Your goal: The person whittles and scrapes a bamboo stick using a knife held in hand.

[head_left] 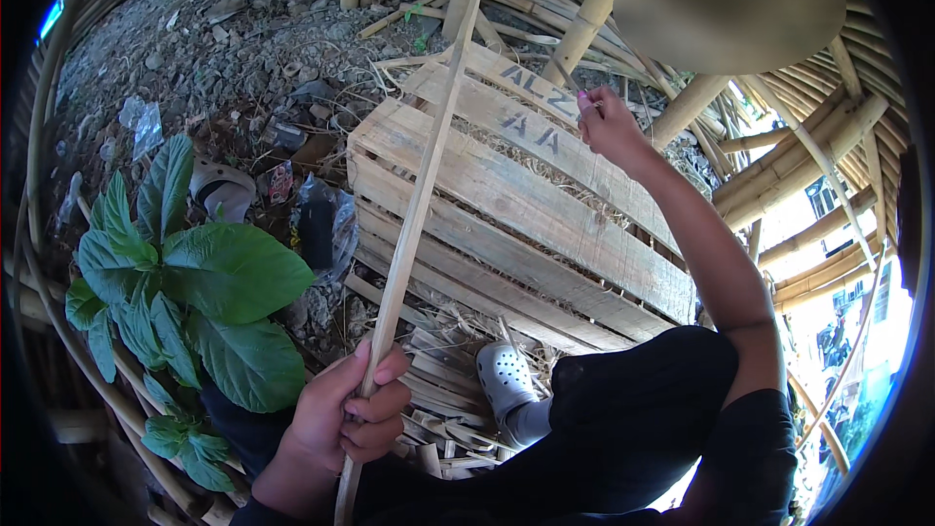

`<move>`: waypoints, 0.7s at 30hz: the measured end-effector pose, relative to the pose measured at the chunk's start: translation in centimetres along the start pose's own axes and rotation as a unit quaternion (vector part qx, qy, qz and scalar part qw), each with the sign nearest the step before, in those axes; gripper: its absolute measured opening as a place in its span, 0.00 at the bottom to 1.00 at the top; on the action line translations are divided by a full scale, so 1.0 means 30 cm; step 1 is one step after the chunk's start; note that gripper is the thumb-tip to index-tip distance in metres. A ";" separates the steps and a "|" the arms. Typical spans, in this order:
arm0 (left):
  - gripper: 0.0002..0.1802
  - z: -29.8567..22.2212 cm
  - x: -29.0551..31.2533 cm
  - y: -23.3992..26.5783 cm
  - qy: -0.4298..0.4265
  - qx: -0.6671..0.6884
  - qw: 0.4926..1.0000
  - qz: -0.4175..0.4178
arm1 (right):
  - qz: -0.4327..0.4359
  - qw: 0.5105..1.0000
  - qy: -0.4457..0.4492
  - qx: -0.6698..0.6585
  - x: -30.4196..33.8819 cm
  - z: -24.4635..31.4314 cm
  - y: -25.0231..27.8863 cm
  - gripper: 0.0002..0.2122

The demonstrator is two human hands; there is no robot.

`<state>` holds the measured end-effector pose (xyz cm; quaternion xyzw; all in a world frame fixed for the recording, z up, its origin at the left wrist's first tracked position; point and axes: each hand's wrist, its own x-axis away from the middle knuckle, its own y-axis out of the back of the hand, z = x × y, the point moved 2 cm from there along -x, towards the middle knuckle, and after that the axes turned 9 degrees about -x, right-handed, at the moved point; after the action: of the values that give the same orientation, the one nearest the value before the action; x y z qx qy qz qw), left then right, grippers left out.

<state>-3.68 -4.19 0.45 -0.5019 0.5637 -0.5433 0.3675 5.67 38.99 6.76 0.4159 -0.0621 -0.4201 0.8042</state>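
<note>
My left hand (355, 414) is wrapped round a long, pale bamboo strip (419, 205), low on its length. The strip slants up and away from me, passing in front of a wooden slatted crate (506, 209). Over the crate's far right side my right hand (612, 127) is raised, its fingers closed. A small pink spot shows at its fingertips, with a thin dark line beyond it; what it holds, if anything, is too small to make out. The right hand is apart from the strip.
A leafy green plant (214, 282) stands at my left. My shoe (506, 380) rests among bamboo shavings (443, 351) before the crate. Rubble and litter (263, 68) cover the ground at far left. Bamboo poles (599, 15) and a bamboo frame (808, 156) rise at far right.
</note>
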 end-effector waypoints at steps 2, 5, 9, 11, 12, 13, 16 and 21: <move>0.18 0.000 0.003 0.002 -0.004 0.005 1.000 0.006 | 0.010 1.000 0.005 0.028 -0.017 -0.016 -0.020 0.15; 0.18 -0.004 0.000 0.013 -0.007 0.010 1.000 -0.001 | 0.058 0.973 0.166 0.148 -0.017 0.046 -0.063 0.12; 0.18 -0.015 -0.027 0.038 -0.019 -0.020 1.000 -0.009 | 0.038 0.972 0.212 0.092 -0.054 0.039 -0.099 0.11; 0.18 -0.020 -0.040 0.052 -0.025 -0.027 0.999 -0.019 | 0.079 0.991 0.061 -0.088 -0.030 0.096 -0.150 0.14; 0.18 -0.022 -0.037 0.065 -0.030 -0.032 0.998 -0.033 | 0.133 0.982 -0.051 -0.120 0.019 0.199 -0.182 0.16; 0.18 -0.024 -0.035 0.075 -0.033 -0.038 0.998 -0.043 | 0.182 0.959 -0.162 -0.146 0.088 0.313 -0.194 0.18; 0.19 -0.021 -0.035 0.086 -0.023 -0.016 0.999 -0.026 | 0.324 0.925 -0.184 -0.080 0.197 0.422 -0.272 0.22; 0.19 0.000 -0.051 0.087 -0.002 -0.054 0.998 -0.029 | 0.366 0.901 -0.200 -0.119 0.325 0.482 -0.370 0.20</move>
<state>-3.76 -2.96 -2.32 -0.5380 0.5771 -0.5214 0.3251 -1.52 19.64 5.67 0.1722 -0.3194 -0.1750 0.9153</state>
